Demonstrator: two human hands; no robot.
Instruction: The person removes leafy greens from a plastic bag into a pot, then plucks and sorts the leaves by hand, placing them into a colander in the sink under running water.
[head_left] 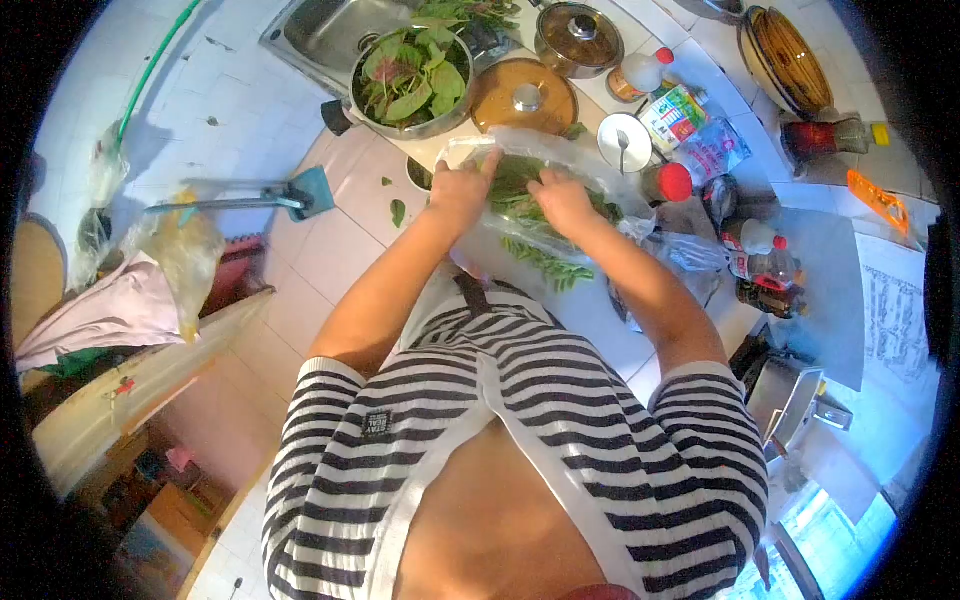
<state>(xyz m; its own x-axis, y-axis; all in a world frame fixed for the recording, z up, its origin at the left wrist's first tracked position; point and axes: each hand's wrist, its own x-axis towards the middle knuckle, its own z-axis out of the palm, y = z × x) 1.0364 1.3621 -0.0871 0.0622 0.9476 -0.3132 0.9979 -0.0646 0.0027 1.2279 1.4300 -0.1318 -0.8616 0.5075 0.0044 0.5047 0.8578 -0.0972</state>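
two hands work at a clear plastic bag of greens, which serves as the landmark. the left hand is at the bag's left end with fingers on its pale edge; the right hand lies over its middle, fingers bent down onto the greens. whether either hand pinches anything, i can't really tell from this high, warped view. leafy sprigs lie just below the bag on the bench. above and to the left of it sits a pot heaped with leaves; a glass lid is just above it, and a white bowl is near its upper right.
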